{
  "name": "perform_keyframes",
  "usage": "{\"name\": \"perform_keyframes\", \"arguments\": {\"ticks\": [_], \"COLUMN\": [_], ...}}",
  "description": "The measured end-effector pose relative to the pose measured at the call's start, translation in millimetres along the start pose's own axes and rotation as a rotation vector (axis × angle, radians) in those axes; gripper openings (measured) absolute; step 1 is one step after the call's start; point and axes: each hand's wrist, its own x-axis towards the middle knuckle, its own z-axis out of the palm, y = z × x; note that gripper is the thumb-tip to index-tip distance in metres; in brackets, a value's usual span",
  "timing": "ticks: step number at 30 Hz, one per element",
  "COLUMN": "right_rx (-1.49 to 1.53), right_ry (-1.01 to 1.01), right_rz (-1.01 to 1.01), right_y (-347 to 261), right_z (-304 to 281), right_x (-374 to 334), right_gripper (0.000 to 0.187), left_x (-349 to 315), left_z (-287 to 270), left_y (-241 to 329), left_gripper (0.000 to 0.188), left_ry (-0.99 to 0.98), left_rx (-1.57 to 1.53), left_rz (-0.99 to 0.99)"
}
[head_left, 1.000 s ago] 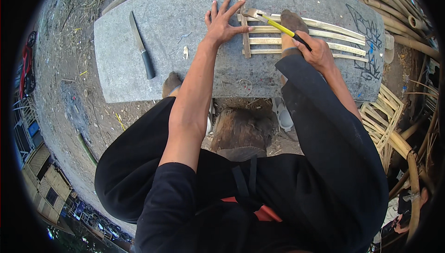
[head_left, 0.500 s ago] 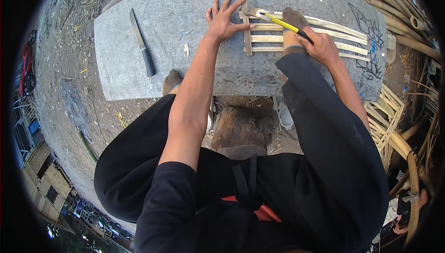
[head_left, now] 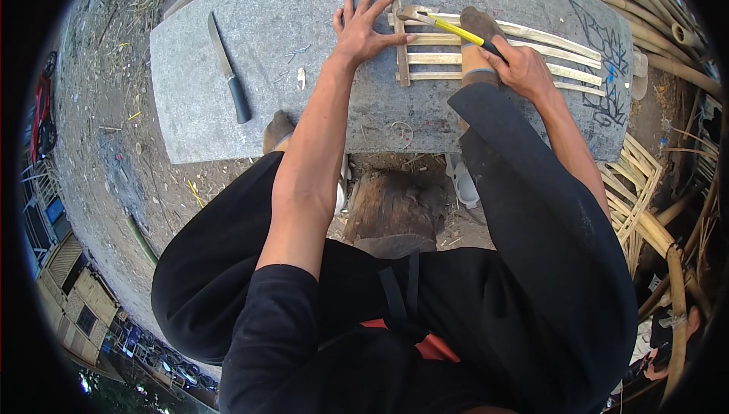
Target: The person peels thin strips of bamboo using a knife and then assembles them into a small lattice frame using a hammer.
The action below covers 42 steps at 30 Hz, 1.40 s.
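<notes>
A bamboo rack of several pale slats (head_left: 434, 58), joined to a narrow crossbar (head_left: 403, 61), lies on the grey tabletop. My left hand (head_left: 367, 32) is spread at the crossbar, its thumb and index finger reaching over it. In my right hand (head_left: 526, 72) is a hammer (head_left: 461, 32) with a yellow shaft and black grip. The hammer's metal head is over the crossbar's upper part, beside my left fingertips; whether it touches the wood, I cannot tell. My right foot (head_left: 478, 25) rests across the slats, between the crossbar and my right hand.
A dark-handled knife (head_left: 228, 71) lies at the left of the grey tabletop (head_left: 304, 118). My left foot (head_left: 278, 129) is at the near edge. A wooden stump (head_left: 395, 205) stands below. Bamboo poles (head_left: 645, 4) and a slatted bamboo piece (head_left: 632, 186) lie at the right.
The whole view has shifted slightly. The hammer has moved a little away from me, its head still over the crossbar. My left hand stays spread in the same place.
</notes>
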Motion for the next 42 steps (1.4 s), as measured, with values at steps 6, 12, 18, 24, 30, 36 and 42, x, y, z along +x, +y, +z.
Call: {"name": "perform_keyframes", "arguments": {"ticks": [6,12,18,24,30,36,42], "right_rx": [0.126,-0.021,0.114,0.162,0.333,0.443,0.505], "right_ry": [0.105,0.013,0.102,0.099,0.160,0.196,0.151], "right_rz": [-0.085,0.003,-0.023,0.126,0.364,0.434,0.498], "right_y": [-4,-7,-4,-2,1,-16,-21], "right_z": [-4,0,4,8,23,36,29], "right_x": [1,9,-2,-11,-35,-49,-48], "right_gripper": [0.028,0.024,0.030,0.035,0.041,0.040,0.038], "left_x": [0,1,-1,-2,-3,10,19], "left_z": [-1,2,-2,-1,4,7,5], "left_y": [-2,-3,-3,6,24,27,28], "left_gripper": [0.099,0.097,0.097,0.086,0.062,0.044,0.036], "left_ry": [0.012,0.005,0.014,0.048,0.165,0.188,0.109], "left_rx": [0.024,0.012,0.014,0.006,-0.024,-0.006,-0.054], "left_rz": [0.000,0.010,0.005,0.005,0.111,0.046,-0.001]}}
